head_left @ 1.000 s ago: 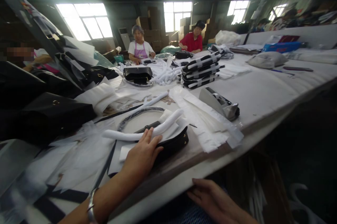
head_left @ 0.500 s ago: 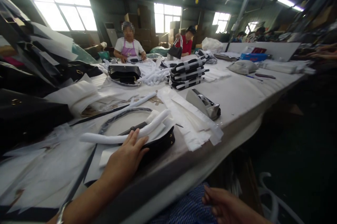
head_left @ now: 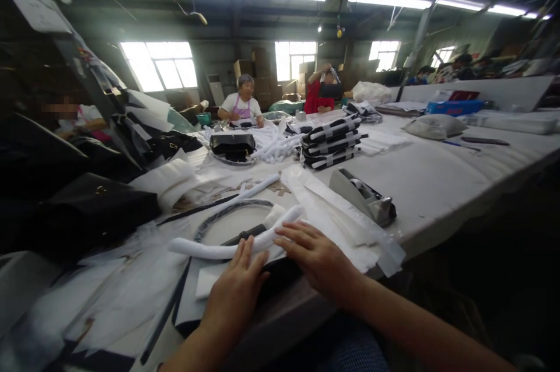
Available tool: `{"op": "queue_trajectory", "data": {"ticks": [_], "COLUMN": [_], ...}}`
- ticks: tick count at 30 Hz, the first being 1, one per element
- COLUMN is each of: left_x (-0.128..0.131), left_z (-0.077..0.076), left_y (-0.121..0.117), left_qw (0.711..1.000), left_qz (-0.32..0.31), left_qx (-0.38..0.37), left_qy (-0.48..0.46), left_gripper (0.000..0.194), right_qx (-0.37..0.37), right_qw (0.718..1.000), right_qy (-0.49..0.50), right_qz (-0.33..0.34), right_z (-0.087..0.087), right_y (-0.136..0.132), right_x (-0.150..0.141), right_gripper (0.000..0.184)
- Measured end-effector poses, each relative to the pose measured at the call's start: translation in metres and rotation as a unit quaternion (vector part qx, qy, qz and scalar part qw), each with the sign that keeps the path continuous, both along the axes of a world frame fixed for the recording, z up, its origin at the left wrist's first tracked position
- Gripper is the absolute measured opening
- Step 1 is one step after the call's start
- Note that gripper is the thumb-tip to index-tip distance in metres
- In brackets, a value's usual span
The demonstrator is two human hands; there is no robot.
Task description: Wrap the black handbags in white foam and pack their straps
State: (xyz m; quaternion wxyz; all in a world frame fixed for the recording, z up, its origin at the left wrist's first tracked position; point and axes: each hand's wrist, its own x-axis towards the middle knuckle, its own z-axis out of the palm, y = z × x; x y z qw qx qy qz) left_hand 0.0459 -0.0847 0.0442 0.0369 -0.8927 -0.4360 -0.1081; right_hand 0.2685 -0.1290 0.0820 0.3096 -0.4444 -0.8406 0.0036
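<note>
A black handbag (head_left: 280, 274) lies at the table's near edge, mostly covered by my hands. Across its top rests a white foam tube (head_left: 203, 248), slightly bent, with white padding beneath it. My left hand (head_left: 238, 281) lies with fingers stretched out on the near side of the tube. On the tube's right part, my right hand (head_left: 312, 255) rests with its fingers extended. Neither hand grasps anything. Behind the tube, a wrapped strap (head_left: 231, 204) curves in an arc, and a dark handle (head_left: 245, 234) shows inside it.
A tape dispenser (head_left: 365, 196) stands to the right, beside white sheets (head_left: 324, 197). Farther back are a stack of wrapped black bags (head_left: 331, 141), another black bag (head_left: 231, 146) and a pile of foam tubes (head_left: 277, 144). Clear plastic bags (head_left: 126, 279) spread at left. Two co-workers sit opposite.
My right hand has come up from below the table edge onto the foam tube. My left hand stays on the bag. The view has shifted, so things appear lower and farther right.
</note>
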Motion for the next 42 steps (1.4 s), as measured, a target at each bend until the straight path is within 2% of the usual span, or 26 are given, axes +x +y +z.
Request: {"op": "queue_trajectory", "data": {"ticks": [2, 5, 9, 11, 14, 16, 18, 21, 24, 29, 33, 36, 39, 42], "left_x": [-0.001, -0.001, 0.0, 0.001, -0.001, -0.002, -0.004, -0.006, -0.01, -0.022, -0.022, -0.02, -0.02, -0.022], "left_z": [-0.011, -0.023, -0.028, -0.03, -0.033, -0.037, -0.038, -0.034, -0.024, -0.004, 0.003, 0.005, 0.008, 0.009], "left_y": [0.0, -0.001, -0.006, -0.008, -0.008, -0.006, -0.003, 0.0, 0.001, 0.007, 0.009, 0.008, 0.006, 0.005], "left_qw": [0.999, 0.993, 0.981, 0.974, 0.973, 0.972, 0.964, 0.964, 0.972, 0.986, 0.991, 0.992, 0.992, 0.99], "left_qz": [-0.007, -0.011, -0.028, -0.028, -0.022, -0.034, -0.049, -0.06, -0.076, -0.123, -0.13, -0.123, -0.123, -0.131], "left_qx": [0.048, 0.114, 0.174, 0.186, 0.2, 0.226, 0.26, 0.261, 0.222, 0.109, 0.036, 0.027, 0.039, 0.053], "left_qy": [-0.011, -0.033, -0.087, -0.123, -0.112, -0.064, -0.03, 0.001, 0.016, 0.0, -0.005, -0.002, 0.007, 0.012], "left_gripper": [0.037, 0.046, 0.048, 0.043, 0.042, 0.04, 0.039, 0.042, 0.041, 0.051, 0.051, 0.051, 0.052, 0.07], "right_qx": [-0.028, -0.059, -0.047, -0.021, 0.044, 0.066, 0.016, -0.111, -0.152, -0.086, -0.022, 0.051, 0.14, 0.207], "right_qw": [0.995, 0.984, 0.982, 0.987, 0.993, 0.996, 0.999, 0.981, 0.97, 0.972, 0.971, 0.977, 0.982, 0.973], "right_qy": [-0.097, -0.164, -0.178, -0.158, -0.052, 0.0, -0.028, -0.115, -0.152, -0.191, -0.223, -0.2, -0.127, -0.078], "right_qz": [0.001, 0.032, 0.035, -0.013, -0.095, -0.057, 0.026, 0.109, 0.118, 0.109, 0.079, 0.051, -0.011, -0.067], "right_z": [0.006, 0.007, 0.016, 0.027, 0.046, 0.054, 0.055, 0.044, 0.027, 0.01, 0.001, -0.016, -0.038, -0.055], "right_y": [0.035, 0.073, 0.09, 0.085, 0.061, 0.036, 0.01, -0.02, -0.031, -0.025, -0.028, -0.026, -0.019, -0.015], "right_x": [-0.009, -0.022, -0.026, -0.014, 0.021, 0.048, 0.069, 0.079, 0.075, 0.084, 0.089, 0.069, 0.039, 0.019], "right_gripper": [0.038, 0.028, 0.02, 0.027, 0.034, 0.033, 0.036, 0.04, 0.041, 0.036, 0.036, 0.034, 0.035, 0.04]}}
